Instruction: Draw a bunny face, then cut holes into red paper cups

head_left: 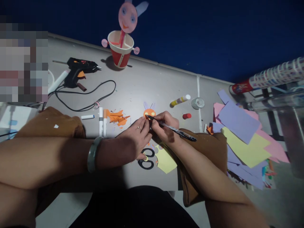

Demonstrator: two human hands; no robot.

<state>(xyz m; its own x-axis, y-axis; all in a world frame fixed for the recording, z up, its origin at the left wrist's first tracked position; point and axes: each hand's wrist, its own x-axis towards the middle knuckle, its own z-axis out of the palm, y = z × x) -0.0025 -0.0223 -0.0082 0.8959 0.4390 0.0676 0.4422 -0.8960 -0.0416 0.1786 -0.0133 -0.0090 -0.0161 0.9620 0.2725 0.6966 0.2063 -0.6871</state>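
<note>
Between my hands on the table lies a small orange paper face (152, 110) with pale yellow eye spots and purple ears. My left hand (134, 136) rests flat beside it, fingertips at its lower left edge and the thumb apart near the scissors. My right hand (167, 125) is closed around a black pen (177, 129), whose tip touches or hovers just over the face; which one I cannot tell. Black-handled scissors (146, 163) lie below my left hand, their blades hidden. A cut yellow paper sheet (166, 160) sits next to them.
Orange scraps (118, 117) and white markers (101, 122) lie left. A glue gun (79, 69) with a looping cord and a rabbit-faced paper cup (120, 58) stand farther back. Right are a glue stick (179, 100), its red cap (186, 116), a glass jar (198, 103) and coloured paper (239, 122).
</note>
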